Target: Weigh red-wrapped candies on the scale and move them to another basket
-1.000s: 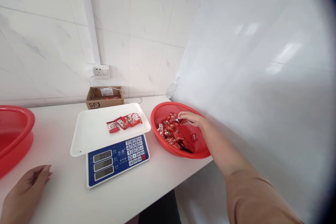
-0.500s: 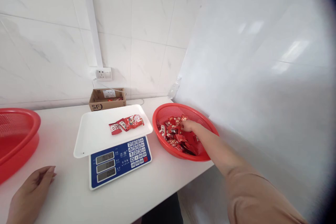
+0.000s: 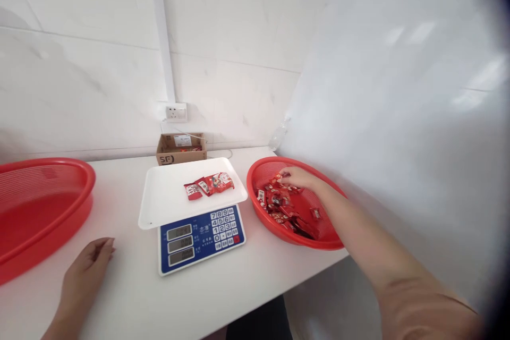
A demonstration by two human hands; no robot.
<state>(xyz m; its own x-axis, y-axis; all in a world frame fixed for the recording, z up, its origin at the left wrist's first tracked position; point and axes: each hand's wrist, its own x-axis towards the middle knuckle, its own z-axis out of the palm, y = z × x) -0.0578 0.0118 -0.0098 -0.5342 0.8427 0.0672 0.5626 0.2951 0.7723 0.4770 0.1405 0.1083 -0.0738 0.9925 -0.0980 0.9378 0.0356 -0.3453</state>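
Observation:
My right hand [image 3: 295,176] reaches into the red plastic basket [image 3: 255,166] on the right. Its fingertips pinch a small red snack packet [image 3: 277,178] above the heap of similar red packets [image 3: 283,202]. On the white tray [image 3: 161,196] of a digital scale [image 3: 201,241] lie several red packets [image 3: 211,185] in a loose row. The digits on the scale's display are blurred. Over the table, left of the scale, my left hand [image 3: 85,271] hangs with its fingers curled together, and nothing shows in it.
A second red basket [image 3: 85,180] stands at the left edge of view. Behind the scale is an open cardboard box [image 3: 179,156] with some packets inside. A wall socket [image 3: 175,111] sits above it, and a clear plastic bottle [image 3: 277,137] stands in the corner.
The view has turned left, so everything appears farther right. My right hand has risen slightly from the heap, with a packet at its fingertips. The packets on the tray stay put.

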